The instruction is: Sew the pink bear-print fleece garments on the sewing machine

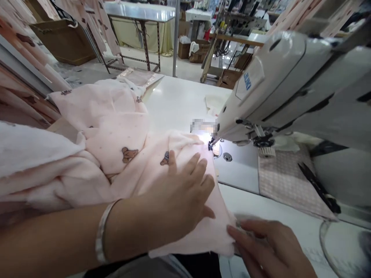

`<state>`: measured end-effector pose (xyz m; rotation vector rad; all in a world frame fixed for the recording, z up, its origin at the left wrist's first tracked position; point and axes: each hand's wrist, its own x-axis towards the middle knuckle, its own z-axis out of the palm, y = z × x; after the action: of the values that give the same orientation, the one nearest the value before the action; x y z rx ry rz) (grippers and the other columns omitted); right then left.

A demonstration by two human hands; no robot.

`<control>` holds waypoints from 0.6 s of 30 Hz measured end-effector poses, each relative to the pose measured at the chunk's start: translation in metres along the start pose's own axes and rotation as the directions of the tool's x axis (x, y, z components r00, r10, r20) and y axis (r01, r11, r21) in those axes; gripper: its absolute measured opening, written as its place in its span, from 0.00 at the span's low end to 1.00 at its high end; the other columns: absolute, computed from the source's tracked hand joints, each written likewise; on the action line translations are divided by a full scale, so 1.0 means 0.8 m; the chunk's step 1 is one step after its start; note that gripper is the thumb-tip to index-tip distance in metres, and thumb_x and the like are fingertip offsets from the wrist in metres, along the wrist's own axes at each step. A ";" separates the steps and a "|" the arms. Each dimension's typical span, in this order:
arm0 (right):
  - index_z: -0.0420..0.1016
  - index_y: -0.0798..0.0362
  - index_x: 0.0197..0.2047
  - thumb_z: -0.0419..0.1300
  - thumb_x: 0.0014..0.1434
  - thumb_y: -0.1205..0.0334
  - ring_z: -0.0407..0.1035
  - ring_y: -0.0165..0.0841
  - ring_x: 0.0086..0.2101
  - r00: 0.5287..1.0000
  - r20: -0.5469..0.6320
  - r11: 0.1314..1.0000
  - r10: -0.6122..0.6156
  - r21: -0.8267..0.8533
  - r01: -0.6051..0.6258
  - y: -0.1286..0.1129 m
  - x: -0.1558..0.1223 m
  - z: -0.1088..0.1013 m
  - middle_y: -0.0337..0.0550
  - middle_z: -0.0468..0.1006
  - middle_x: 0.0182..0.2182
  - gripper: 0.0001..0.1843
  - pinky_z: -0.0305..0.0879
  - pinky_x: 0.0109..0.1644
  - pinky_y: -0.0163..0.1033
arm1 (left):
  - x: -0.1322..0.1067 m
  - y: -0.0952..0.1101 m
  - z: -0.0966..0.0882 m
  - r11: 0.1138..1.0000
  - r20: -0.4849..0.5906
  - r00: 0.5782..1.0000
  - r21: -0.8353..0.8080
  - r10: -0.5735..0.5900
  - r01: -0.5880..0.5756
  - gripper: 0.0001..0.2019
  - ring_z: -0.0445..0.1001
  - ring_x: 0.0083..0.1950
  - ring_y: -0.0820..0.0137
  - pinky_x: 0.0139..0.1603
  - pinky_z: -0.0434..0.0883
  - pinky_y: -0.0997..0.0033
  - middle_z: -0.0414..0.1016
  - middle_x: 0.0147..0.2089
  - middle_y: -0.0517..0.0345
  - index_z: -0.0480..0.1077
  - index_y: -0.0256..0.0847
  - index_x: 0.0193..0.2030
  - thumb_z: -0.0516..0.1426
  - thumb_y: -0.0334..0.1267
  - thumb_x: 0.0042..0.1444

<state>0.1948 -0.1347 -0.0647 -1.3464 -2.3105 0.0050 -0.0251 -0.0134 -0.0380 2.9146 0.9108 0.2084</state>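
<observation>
Pale pink fabric (191,235) printed with small brown bears lies across the machine table and runs under the needle area of a white sewing machine (278,77). My left hand (185,189), a silvery bracelet on its wrist, rests palm down on this fabric with its fingers spread, just in front of the lit presser foot (211,146). At the fabric's near right edge, my right hand (269,247) pinches the cloth between thumb and fingers. A larger bunched part of the pink cloth (116,135) is heaped to the left.
Black thread snips (319,187) lie on a pink checked cloth (286,177) right of the needle. The machine head overhangs the right side. Beyond the white table (179,92) stand a metal-topped table (139,11), a cardboard box (63,42) and hanging printed fabric (98,23).
</observation>
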 end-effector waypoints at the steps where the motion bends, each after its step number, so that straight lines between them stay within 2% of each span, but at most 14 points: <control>1: 0.74 0.52 0.47 0.56 0.57 0.72 0.66 0.32 0.36 1.000 0.018 1.000 0.004 0.008 -0.004 -0.001 0.002 -0.003 0.45 0.73 0.36 0.15 0.62 0.37 0.38 | -0.010 0.006 0.002 1.000 0.005 1.000 0.008 -0.010 0.010 0.26 0.44 0.69 0.47 0.56 0.47 0.24 0.51 0.67 0.35 0.61 0.37 0.60 0.44 0.52 0.63; 4: 0.73 0.53 0.45 0.53 0.58 0.74 0.64 0.29 0.31 0.999 0.029 0.999 0.021 0.030 -0.022 -0.002 0.007 -0.005 0.41 0.71 0.29 0.14 0.60 0.34 0.37 | -0.028 0.013 0.010 1.000 0.030 0.999 0.011 -0.020 0.020 0.27 0.43 0.70 0.48 0.58 0.47 0.25 0.46 0.70 0.39 0.56 0.39 0.64 0.42 0.51 0.65; 8: 0.73 0.56 0.44 0.53 0.58 0.76 0.62 0.29 0.29 0.999 0.024 0.999 0.043 0.022 -0.044 -0.003 0.007 -0.004 0.42 0.70 0.28 0.14 0.59 0.32 0.36 | -0.028 0.011 0.015 0.999 0.034 0.999 -0.013 -0.037 0.038 0.28 0.43 0.70 0.48 0.58 0.45 0.25 0.46 0.70 0.40 0.56 0.39 0.65 0.40 0.53 0.64; 11: 0.73 0.56 0.45 0.53 0.57 0.76 0.65 0.32 0.34 0.999 0.040 1.000 -0.015 -0.018 0.016 -0.001 0.010 -0.007 0.45 0.74 0.33 0.15 0.62 0.37 0.39 | -0.024 0.006 0.015 0.999 0.038 0.999 -0.044 -0.029 0.031 0.28 0.42 0.70 0.48 0.58 0.42 0.23 0.45 0.70 0.41 0.56 0.40 0.65 0.40 0.54 0.64; 14: 0.75 0.56 0.46 0.52 0.58 0.76 0.66 0.37 0.44 0.986 0.087 0.986 -0.140 -0.076 0.146 0.005 0.025 -0.010 0.46 0.76 0.47 0.16 0.61 0.45 0.43 | -0.012 -0.016 0.014 0.996 0.047 0.999 -0.085 0.000 0.004 0.29 0.42 0.71 0.50 0.60 0.39 0.26 0.44 0.70 0.43 0.54 0.40 0.65 0.41 0.54 0.64; 18: 0.75 0.57 0.46 0.51 0.60 0.75 0.66 0.36 0.43 0.968 0.108 0.969 -0.226 -0.082 0.235 0.019 0.060 -0.002 0.43 0.76 0.49 0.15 0.59 0.44 0.43 | 0.023 -0.072 0.010 0.987 0.064 0.992 -0.123 0.111 -0.102 0.30 0.42 0.71 0.55 0.65 0.39 0.37 0.46 0.70 0.44 0.52 0.40 0.66 0.44 0.55 0.63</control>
<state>0.1880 -0.0881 -0.0481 -1.1350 -2.5673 -0.1152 -0.0409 0.0444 -0.0511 2.8423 0.7075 0.1592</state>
